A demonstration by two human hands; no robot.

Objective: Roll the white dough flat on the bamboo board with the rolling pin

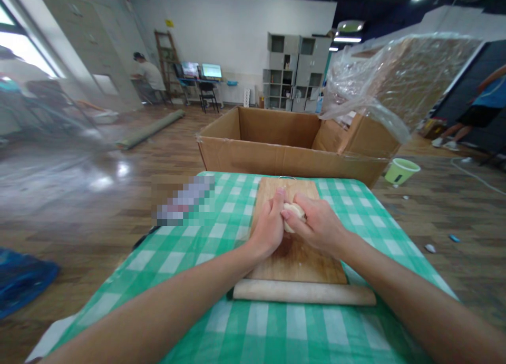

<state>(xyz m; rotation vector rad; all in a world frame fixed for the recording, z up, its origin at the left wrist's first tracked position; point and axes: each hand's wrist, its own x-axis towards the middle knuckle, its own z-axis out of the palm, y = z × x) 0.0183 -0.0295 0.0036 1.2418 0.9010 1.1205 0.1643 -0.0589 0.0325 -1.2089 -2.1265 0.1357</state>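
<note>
a: where is the dough (pixel 293 216)?
b: between the two hands, over the cutting board (pixel 316 271). i can't tell whether its underside touches the wood.
a: what is the right hand (pixel 322 221) doing?
b: it is curled around the dough, with the thumb laid across the near side and the forefinger bent over the top.
a: and the left hand (pixel 271 224)?
b: its palm is against the dough's left side, thumb pointing up and away. the other fingers are mostly hidden, so i can't tell how tightly they are bent.
a: what lies nearby?
b: a pale rolling pin (pixel 304 293) lies crosswise along the board's near edge, its right end reaching past the board's corner. at the far end of the board there's a thin metal ring (pixel 288 178).
a: what is under all that?
b: a surface (pixel 225 219) with a green and white checked cloth. something blurred into blocks (pixel 185 200) is at its far left edge; i can't make out what it is.
a: and beyond?
b: a big open cardboard box (pixel 245 152) stands just past the far edge, with clear plastic wrap (pixel 356 84) over its right part. a light green bin (pixel 402 171) is on the floor to the right of the box.
a: anyone else?
b: a seated person (pixel 152 76) in a cap at the back left, and someone in a blue top (pixel 492 92) at the far right.
</note>
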